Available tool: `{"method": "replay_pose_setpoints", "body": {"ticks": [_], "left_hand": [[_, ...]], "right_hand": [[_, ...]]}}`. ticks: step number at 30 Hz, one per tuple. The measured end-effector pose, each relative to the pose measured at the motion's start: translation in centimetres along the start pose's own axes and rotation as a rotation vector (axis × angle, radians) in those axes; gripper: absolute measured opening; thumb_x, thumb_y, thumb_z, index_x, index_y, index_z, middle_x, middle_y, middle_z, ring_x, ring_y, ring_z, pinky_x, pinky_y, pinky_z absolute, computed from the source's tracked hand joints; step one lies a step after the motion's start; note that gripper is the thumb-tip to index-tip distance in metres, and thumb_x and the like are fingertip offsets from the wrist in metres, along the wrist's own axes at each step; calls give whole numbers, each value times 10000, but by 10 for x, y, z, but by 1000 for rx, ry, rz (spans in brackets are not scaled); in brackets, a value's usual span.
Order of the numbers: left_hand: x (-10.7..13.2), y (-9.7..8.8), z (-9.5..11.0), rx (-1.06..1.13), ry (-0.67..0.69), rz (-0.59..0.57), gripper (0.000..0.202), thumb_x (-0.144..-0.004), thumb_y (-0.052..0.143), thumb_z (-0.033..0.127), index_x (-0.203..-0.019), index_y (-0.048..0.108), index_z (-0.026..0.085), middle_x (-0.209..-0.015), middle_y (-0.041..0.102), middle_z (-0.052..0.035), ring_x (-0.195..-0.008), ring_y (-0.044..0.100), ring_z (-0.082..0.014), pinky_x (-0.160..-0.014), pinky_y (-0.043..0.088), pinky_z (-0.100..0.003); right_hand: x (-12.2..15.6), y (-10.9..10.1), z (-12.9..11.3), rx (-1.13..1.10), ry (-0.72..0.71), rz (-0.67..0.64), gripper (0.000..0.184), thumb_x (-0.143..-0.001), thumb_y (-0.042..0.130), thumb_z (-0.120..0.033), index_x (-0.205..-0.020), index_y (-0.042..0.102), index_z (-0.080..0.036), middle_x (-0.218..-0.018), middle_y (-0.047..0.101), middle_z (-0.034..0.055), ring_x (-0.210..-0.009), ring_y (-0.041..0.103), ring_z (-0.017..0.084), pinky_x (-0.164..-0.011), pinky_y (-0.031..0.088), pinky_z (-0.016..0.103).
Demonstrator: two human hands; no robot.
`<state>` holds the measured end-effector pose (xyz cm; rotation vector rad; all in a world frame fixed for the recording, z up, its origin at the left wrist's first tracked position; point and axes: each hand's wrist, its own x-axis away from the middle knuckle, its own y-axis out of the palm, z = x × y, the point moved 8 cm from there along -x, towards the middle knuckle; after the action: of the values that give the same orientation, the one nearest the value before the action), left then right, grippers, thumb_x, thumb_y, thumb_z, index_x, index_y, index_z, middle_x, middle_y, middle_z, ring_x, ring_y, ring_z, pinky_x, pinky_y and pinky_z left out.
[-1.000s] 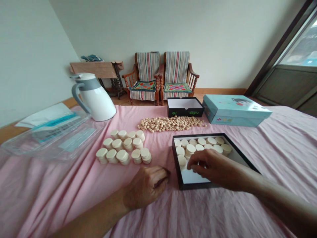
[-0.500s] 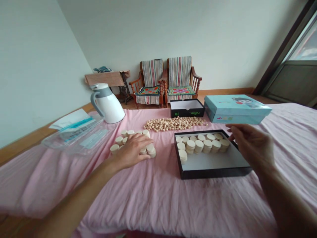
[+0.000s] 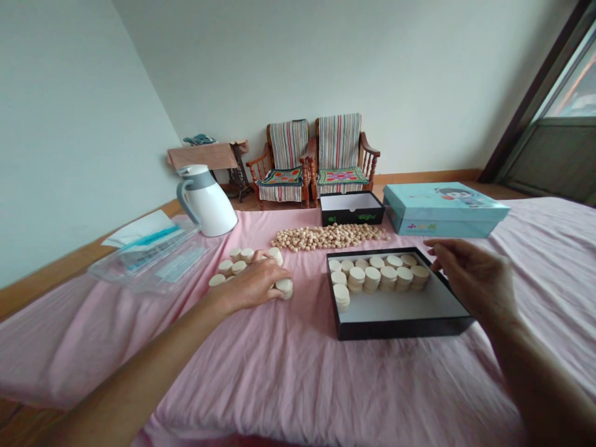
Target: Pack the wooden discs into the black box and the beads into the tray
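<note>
My left hand (image 3: 254, 282) lies over a group of cream round discs (image 3: 239, 261) stacked on the pink cloth, its fingers curled round a short stack of discs (image 3: 284, 287) at the group's right end. My right hand (image 3: 470, 273) hovers at the right rim of a black shallow box (image 3: 400, 326), fingers loosely bent and apart, with nothing seen in them. Inside the box, more cream discs (image 3: 377, 276) stand in rows along the far and left sides.
A heap of small tan beads (image 3: 328, 236) lies beyond the box. Behind it stand a small black box (image 3: 351, 208) and a light blue box (image 3: 442, 208). A white jug (image 3: 207, 200) and a clear plastic tray (image 3: 151, 261) are at the left. Two chairs stand by the wall.
My left hand went from the cloth near me out onto the loose discs and closed on a stack. My right hand left the box's inside and now hovers at its right rim.
</note>
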<state>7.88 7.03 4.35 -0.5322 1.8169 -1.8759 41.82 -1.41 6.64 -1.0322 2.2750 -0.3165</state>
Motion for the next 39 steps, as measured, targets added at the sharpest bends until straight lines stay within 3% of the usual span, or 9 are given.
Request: {"method": "replay_pose_setpoints", "body": {"ticks": [6,11,15,24,31,33,36,39], "left_hand": [[-5,-1,8,-45,3,-32,264,-766,662,252,-1024,619,217,-891,643,-28,-918,557,-206,-921,284,-341],[-10,10,13,-45,48,-110,102,-752,642,191,-846,604,198,-799,634,0,-846,557,-189,-903,281,-339],[-14,19,11,-13,75,-108,45,-772,606,166,-788,575,193,-790,620,19,-829,558,-168,-930,267,-341],[-17,24,10,-17,123,-130,84,-760,591,140,-761,520,185,-768,552,10,-729,509,-144,-702,355,-251],[-19,31,12,-28,111,-191,55,-775,566,135,-776,528,174,-800,557,-8,-747,518,-149,-684,373,-244],[-21,22,14,-31,97,-188,61,-778,569,124,-780,531,172,-809,562,-8,-766,523,-153,-704,376,-248],[-29,-6,20,-12,81,-149,66,-790,591,142,-791,533,172,-838,568,-4,-798,529,-153,-732,382,-249],[-45,-35,43,57,165,-165,56,-807,611,183,-812,557,169,-856,577,-8,-809,535,-149,-722,392,-239]], "right_hand": [[0,3,3,44,4,-13,325,-787,545,-409,-951,705,-180,-696,687,45,-674,646,195,-613,439,276],[-1,4,8,15,35,-21,338,-770,560,-426,-951,706,-181,-735,701,59,-678,647,207,-633,452,297],[-1,5,8,0,51,-37,356,-773,557,-428,-969,702,-168,-689,688,62,-662,639,207,-607,445,291],[1,3,0,3,48,-38,356,-764,554,-416,-950,709,-154,-706,684,60,-633,627,191,-571,437,271],[-1,6,8,9,38,-59,321,-790,560,-406,-976,701,-185,-714,687,43,-645,628,178,-592,435,269],[-1,6,8,15,31,-61,318,-795,559,-401,-981,702,-187,-743,697,48,-663,635,180,-608,442,272],[-1,6,7,9,28,-64,327,-798,551,-403,-977,702,-175,-743,699,55,-657,638,181,-594,447,271],[-1,7,5,-12,2,-61,334,-797,543,-414,-968,701,-174,-705,686,43,-617,631,171,-552,446,256]]}}
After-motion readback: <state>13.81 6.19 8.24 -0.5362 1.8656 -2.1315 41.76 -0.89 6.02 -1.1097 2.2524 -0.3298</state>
